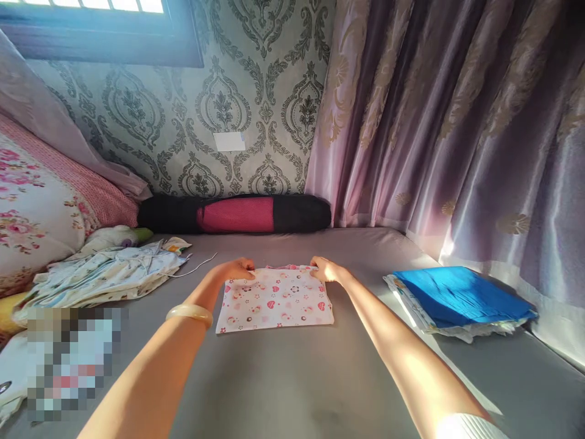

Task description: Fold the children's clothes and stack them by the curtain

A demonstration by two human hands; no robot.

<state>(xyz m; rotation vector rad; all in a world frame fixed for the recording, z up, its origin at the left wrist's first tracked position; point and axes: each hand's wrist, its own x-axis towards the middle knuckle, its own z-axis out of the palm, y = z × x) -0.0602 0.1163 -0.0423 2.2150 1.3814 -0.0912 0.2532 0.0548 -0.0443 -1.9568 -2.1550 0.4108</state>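
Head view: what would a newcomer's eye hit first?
Likely the white heart-print cloth at centre, with the left hand and right hand at its far corners. Next, the bright blue cloth atop the stack at right. Then the black-and-pink roll below the patterned wall.

White cloth, pink heart and small flower print, folded into flat rectangle, lower middle of frame.
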